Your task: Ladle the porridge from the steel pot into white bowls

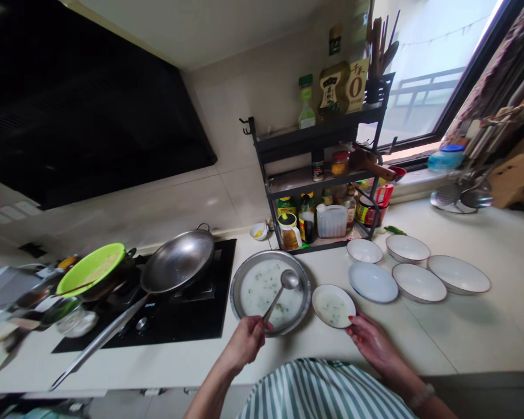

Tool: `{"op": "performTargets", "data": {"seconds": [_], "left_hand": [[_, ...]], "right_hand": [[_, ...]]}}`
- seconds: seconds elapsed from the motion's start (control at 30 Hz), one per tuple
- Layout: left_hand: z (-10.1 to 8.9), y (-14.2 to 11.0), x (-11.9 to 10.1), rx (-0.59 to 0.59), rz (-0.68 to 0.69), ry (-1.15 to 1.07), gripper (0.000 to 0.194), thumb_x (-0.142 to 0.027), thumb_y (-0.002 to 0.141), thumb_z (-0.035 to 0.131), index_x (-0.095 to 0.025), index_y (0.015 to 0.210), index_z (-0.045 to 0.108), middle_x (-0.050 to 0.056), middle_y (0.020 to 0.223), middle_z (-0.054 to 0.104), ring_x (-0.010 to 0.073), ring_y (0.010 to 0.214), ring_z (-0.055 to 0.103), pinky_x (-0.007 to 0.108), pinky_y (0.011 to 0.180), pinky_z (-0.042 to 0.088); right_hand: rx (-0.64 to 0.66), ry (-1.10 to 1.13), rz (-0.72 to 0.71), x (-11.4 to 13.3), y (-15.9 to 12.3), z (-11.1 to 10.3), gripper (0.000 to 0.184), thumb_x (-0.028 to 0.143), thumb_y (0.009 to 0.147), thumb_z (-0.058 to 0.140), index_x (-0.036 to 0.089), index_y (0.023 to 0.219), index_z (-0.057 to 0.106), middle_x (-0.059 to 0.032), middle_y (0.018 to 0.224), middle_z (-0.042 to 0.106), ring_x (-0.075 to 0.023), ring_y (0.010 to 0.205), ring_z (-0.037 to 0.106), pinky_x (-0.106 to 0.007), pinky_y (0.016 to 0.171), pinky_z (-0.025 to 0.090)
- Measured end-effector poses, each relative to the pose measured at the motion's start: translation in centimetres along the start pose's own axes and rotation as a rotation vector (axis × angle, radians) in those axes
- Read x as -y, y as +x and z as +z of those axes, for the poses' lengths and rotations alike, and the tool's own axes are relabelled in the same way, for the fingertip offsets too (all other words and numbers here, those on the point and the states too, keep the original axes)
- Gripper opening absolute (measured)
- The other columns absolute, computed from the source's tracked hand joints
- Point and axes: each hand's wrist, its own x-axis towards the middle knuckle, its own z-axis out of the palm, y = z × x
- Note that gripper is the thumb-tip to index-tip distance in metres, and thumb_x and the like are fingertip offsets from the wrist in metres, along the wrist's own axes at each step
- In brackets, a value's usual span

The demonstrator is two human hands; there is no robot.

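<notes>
My left hand (247, 340) is closed round the handle of a metal ladle (282, 289). The ladle's bowl hangs over a wide metal basin (240, 278) of pale porridge with green flecks. My right hand (369, 339) grips the near rim of a small white bowl (333, 305) that holds a little of the same porridge. The bowl sits on the counter just right of the basin.
Several empty white bowls (372, 281) stand to the right on the counter. A steel wok (177, 261) with a long handle and a green bowl (91, 267) sit on the black hob at left. A black rack (321, 139) of bottles and jars stands behind.
</notes>
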Motion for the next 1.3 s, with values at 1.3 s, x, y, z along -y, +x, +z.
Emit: {"op": "performTargets", "data": {"seconds": [1.3], "left_hand": [[-1.6,-0.9,-2.2,0.090,-0.186,-0.403,0.047,-0.052,0.064,0.067,-0.010,0.085,0.061,-0.011,0.047,0.038,0.0009,0.033,0.017,0.020,0.036,0.008]], "right_hand": [[0.031,0.000,0.003,0.5,0.3,0.9,0.031,0.033,0.045,0.086,0.024,0.062,0.062,0.0017,0.058,0.063,-0.0150,0.051,0.057,-0.026,0.041,0.037]]}}
